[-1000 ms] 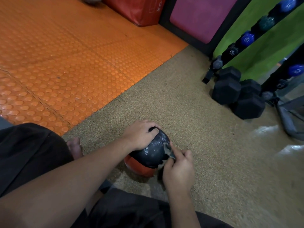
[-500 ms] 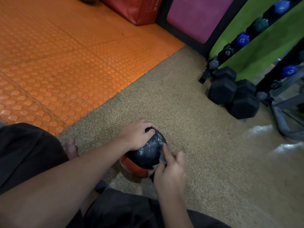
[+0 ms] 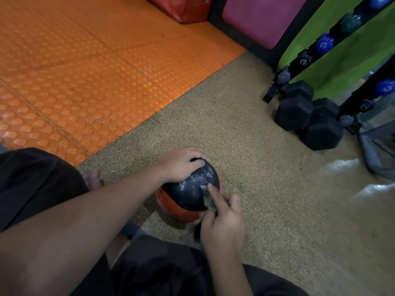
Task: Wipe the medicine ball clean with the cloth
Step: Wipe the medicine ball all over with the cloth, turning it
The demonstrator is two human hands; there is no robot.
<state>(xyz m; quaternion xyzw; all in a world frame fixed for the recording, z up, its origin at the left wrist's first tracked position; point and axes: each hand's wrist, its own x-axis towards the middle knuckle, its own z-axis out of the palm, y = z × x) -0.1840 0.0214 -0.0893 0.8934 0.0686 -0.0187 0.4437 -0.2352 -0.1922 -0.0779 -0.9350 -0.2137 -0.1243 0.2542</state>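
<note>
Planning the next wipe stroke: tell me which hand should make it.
Right. The right hand already pinches the cloth against the medicine ball, index finger pressing it on. The left hand grips the ball's top, steadying it.

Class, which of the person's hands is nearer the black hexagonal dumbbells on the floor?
Right. The right hand is at the ball's dumbbell side; the left hand grips its top, farther off.

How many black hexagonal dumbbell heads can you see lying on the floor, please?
3: one nearest the rack foot, one behind it, one nearer the camera. Others may be hidden behind them.
</note>
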